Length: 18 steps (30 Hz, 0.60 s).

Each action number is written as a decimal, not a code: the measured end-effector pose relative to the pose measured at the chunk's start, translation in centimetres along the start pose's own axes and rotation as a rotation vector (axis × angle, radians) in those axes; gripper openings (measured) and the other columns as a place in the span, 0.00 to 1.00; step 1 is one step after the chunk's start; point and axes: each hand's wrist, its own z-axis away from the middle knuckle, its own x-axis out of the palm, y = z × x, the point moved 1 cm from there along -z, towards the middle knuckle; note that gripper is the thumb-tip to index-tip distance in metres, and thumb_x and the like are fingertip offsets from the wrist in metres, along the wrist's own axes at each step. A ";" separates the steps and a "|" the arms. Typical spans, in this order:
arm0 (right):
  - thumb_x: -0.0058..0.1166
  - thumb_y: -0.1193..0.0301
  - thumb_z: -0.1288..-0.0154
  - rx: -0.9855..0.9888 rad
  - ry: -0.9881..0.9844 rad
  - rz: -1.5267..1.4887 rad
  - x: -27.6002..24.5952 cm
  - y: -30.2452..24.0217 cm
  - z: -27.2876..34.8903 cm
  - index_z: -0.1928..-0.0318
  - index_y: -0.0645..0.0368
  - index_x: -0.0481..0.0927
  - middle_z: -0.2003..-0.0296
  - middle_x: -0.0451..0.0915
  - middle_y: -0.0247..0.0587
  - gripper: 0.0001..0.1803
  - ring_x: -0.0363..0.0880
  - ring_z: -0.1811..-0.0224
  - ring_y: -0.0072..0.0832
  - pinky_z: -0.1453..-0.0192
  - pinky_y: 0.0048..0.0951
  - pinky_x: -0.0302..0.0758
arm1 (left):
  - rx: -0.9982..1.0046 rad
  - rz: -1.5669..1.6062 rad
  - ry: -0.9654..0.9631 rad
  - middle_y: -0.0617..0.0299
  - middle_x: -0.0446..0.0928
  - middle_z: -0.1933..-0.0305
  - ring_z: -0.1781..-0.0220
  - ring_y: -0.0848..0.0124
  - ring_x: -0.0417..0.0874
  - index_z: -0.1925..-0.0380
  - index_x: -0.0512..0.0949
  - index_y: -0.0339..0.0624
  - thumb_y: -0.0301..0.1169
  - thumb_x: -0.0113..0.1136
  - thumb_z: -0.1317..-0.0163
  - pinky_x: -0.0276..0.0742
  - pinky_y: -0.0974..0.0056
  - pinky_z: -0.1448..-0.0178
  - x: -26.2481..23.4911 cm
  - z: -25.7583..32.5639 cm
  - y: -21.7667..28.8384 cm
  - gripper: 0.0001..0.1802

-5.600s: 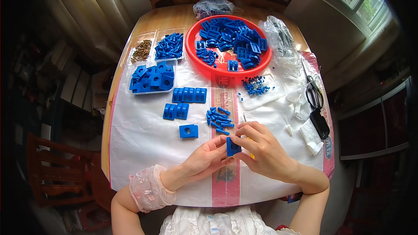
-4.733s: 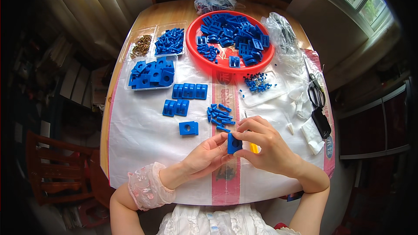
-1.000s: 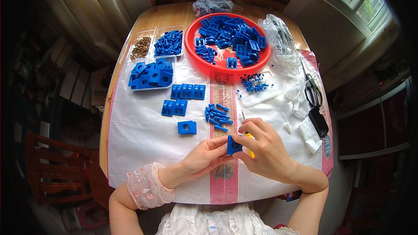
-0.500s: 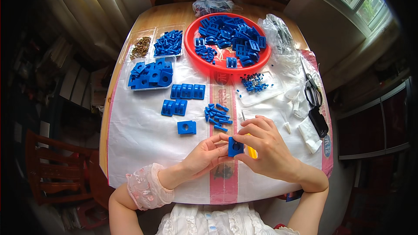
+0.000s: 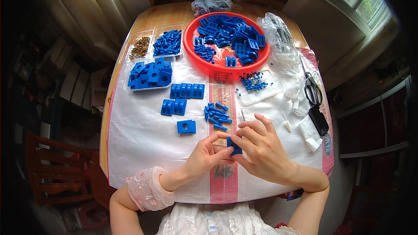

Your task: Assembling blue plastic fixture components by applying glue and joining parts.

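Pale, soft-folded curtains (image 5: 85,6) hang at the left of the head view, and woven white sacking (image 5: 143,156) with pink bands covers most of the smooth wooden table (image 5: 174,12). Since half a second ago, the left hand (image 5: 203,154) has brought its thumb across the front of the blue plate (image 5: 237,149), so the round hole that showed then is now largely covered. Yellow that showed behind the right hand (image 5: 267,154) has dropped from sight, and that hand's outer fingers now fan higher. Each grip is clamped on the plate: left thumb and fingers at its left side, right thumb and forefinger at its right. It is held above the sacking, near the table's front edge.

Beyond it lie slim, tapered blue pegs (image 5: 213,114), a flat square piece (image 5: 180,128) with a round opening, and glossy blocks (image 5: 186,90) with arched ridges. Farther back, a shiny red plastic basin (image 5: 190,56) holds heaped blue parts, beside a crinkled clear bag (image 5: 278,30).
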 end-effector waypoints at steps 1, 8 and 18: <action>0.66 0.72 0.54 0.000 0.000 0.008 0.1 0.0 0.0 0.58 0.61 0.80 0.59 0.77 0.41 0.19 0.74 0.43 0.36 0.29 0.51 0.58 | -0.011 0.004 0.008 0.52 0.80 0.49 0.51 0.63 0.86 0.38 0.65 0.37 0.25 0.51 0.27 0.86 0.59 0.45 0.1 0.1 0.1 0.20; 0.68 0.71 0.53 0.010 0.011 -0.006 0.3 0.1 0.0 0.55 0.60 0.82 0.59 0.78 0.37 0.21 0.75 0.46 0.34 0.29 0.52 0.61 | -0.050 0.027 0.028 0.51 0.80 0.48 0.50 0.60 0.86 0.38 0.69 0.32 0.28 0.50 0.26 0.86 0.58 0.46 -0.3 0.1 -0.3 0.19; 0.70 0.68 0.51 0.072 -0.001 -0.211 -0.7 0.5 -0.5 0.47 0.59 0.77 0.58 0.77 0.43 0.29 0.74 0.44 0.39 0.35 0.44 0.66 | 0.054 -0.012 0.031 0.52 0.81 0.49 0.51 0.63 0.86 0.38 0.69 0.32 0.29 0.50 0.26 0.86 0.60 0.46 -0.2 0.0 -0.4 0.20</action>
